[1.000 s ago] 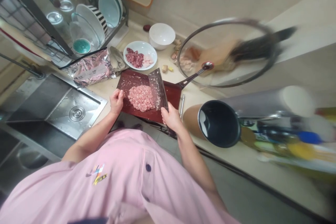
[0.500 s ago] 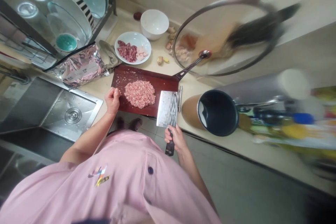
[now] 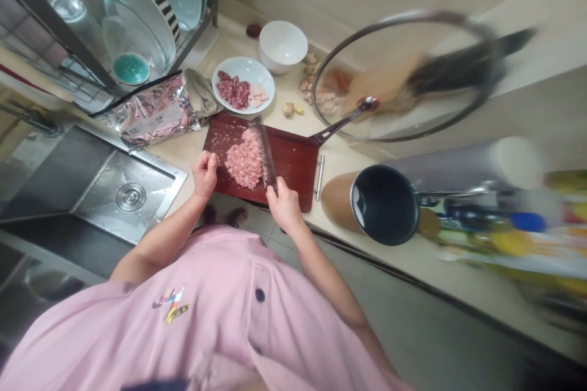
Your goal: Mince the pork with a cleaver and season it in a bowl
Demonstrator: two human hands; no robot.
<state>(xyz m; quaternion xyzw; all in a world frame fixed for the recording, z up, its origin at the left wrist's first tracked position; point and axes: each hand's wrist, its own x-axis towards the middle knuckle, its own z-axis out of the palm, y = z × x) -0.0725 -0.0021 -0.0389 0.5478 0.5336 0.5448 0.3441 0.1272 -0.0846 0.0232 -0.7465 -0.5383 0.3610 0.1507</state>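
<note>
My right hand point(image 3: 285, 204) is wrapped round the handle of a cleaver point(image 3: 266, 153), its blade turned on edge against the right side of a heap of minced meat point(image 3: 243, 164). Under the meat lies a dark red cutting board point(image 3: 293, 162) with a metal handle point(image 3: 320, 177) at its right end. My left hand point(image 3: 204, 174) is closed in a fist at the board's left edge; whatever its fingers may hold is hidden. Behind the board, a white plate point(image 3: 220, 101) holds diced dark red meat point(image 3: 233, 90) and paler pieces point(image 3: 257, 96).
A steel sink point(image 3: 131, 195) is at left, below a dish rack point(image 3: 208, 18). A foil bag point(image 3: 156, 113), white bowl point(image 3: 283, 46) and ginger pieces point(image 3: 290, 110) stand behind the board. To the right are a glass lid point(image 3: 389, 27), a spoon point(image 3: 343, 120) and a dark-lined pot point(image 3: 385, 204).
My right hand has brought the cleaver up and left, from the board's right front edge onto the meat. The blade has turned from flat to edge-on. The heap looks narrower; my left hand stays by the board.
</note>
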